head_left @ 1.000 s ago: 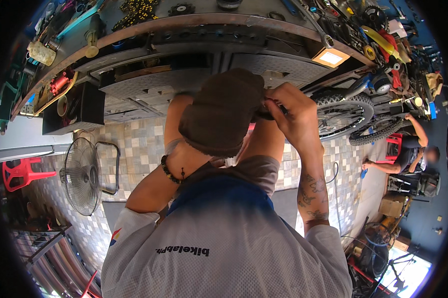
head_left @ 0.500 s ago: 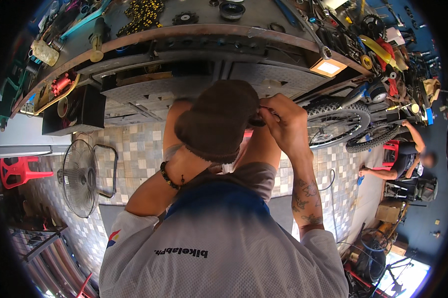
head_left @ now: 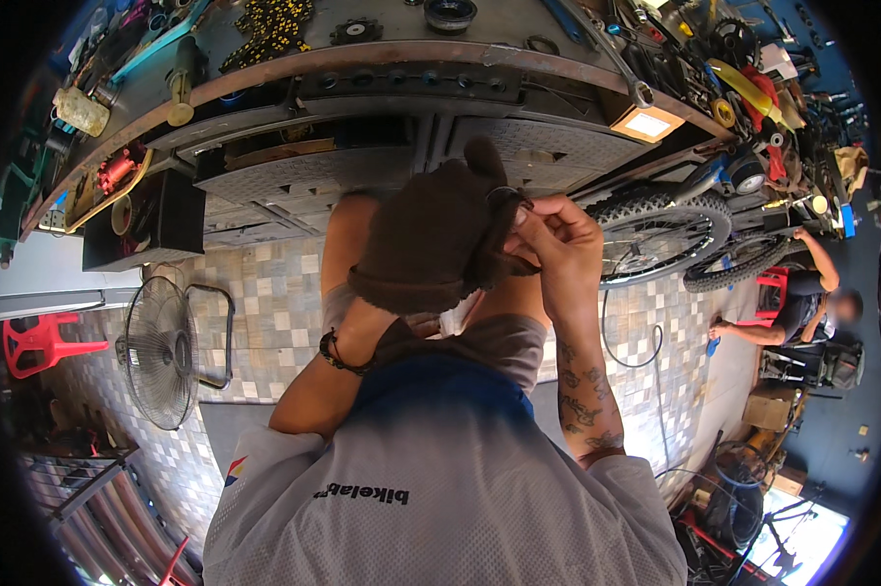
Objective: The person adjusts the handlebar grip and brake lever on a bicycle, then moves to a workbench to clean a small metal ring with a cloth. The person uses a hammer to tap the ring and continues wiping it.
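A dark brown, fuzzy cloth mitt [head_left: 401, 278] covers my left hand [head_left: 411, 220] down to the wrist, hiding its fingers. One narrow part of the mitt sticks up toward the bench. On the mitt's right side a small dark piece with a thin curved rim [head_left: 500, 193] shows against the cloth; its kind is unclear. My right hand [head_left: 553, 234] is bare, with thumb and fingertips pinched together at that side of the mitt. What lies between those fingertips is too small to name. Both hands are above my lap, in front of the bench.
A workbench edge [head_left: 401, 61] with tools, a chain [head_left: 265, 34] and a sprocket [head_left: 354, 29] runs ahead. Bicycle wheels [head_left: 689, 230] lean at right; a seated person [head_left: 806, 303] is beyond. A standing fan [head_left: 159, 352] and a red chair [head_left: 45, 342] are at left.
The mitt has turned, so its narrow part now points up and the curved rim shows. My right hand has shifted slightly down, and its fingers have changed their pinch.
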The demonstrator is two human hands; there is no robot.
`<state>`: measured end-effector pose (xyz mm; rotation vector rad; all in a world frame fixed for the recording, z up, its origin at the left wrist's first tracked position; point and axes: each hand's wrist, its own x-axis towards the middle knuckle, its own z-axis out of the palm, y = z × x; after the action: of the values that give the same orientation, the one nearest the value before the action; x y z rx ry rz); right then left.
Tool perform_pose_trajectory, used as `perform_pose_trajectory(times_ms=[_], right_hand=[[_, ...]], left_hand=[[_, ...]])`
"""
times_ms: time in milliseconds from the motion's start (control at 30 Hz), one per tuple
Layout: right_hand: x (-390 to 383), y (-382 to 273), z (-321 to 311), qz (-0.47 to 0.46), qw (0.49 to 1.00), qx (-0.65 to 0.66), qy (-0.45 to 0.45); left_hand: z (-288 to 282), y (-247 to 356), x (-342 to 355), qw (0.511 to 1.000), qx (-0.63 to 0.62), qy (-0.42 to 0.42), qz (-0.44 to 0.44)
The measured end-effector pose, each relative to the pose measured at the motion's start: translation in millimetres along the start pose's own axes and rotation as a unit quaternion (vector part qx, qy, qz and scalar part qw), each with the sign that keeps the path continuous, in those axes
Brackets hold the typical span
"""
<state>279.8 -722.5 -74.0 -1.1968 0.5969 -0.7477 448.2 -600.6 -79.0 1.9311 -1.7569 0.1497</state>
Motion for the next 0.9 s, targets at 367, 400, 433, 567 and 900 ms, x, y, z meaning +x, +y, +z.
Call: perform_pose_trajectory(times_ms=[367,400,433,567,900], right_hand=[[3.2,-24.7,0.1,-0.164,0.935,-0.312,0.033],[1.4,-28.2,1.2,-0.156,0.95,-0.269,0.025],[1.3,-28.8,4.5,-0.136,0.959,-0.249,-0.004],[0.1,-30.6,14.3,-0.088,0.984,-0.143,-0.051],[-8.6,-30.4,21.7,-0.101,0.992,-0.071,0.004]], left_hand=[[21.0,-14.0,-25.9,0.996,0.024,0.071,0.038],[24.7,-16.7,-30.1,0.995,0.046,0.075,0.053],[29.9,-18.8,-33.0,0.992,0.069,0.08,0.064],[45.3,-18.2,-36.5,0.992,0.028,0.116,0.041],[-32.6,26.7,10.7,0.999,-0.035,-0.019,-0.007]])
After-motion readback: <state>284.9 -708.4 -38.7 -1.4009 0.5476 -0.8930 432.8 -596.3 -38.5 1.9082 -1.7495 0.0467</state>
